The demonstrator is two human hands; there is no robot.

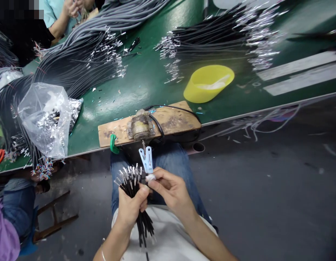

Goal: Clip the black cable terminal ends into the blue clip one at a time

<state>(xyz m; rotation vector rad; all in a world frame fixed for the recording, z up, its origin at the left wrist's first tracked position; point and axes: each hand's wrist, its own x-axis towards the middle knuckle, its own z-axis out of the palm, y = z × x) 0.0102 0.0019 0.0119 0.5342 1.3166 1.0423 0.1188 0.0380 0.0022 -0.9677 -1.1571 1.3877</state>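
Note:
My left hand is wrapped round a bundle of short black cables, whose silvery stripped ends fan out above the thumb. Close beside it, the fingers of my right hand are pinched together at a small whitish, shiny wad, whose kind I cannot make out. Directly above those fingertips is a light blue clothespin, in line with a thin metal shaft. The shaft comes out of a grimy, motor-like device on a wooden board.
The board lies at the green table's edge, near a green clip. Beyond stand a yellow bowl and black cable bundles. A clear plastic bag and grey cables lie left. A co-worker's hand shows at the back.

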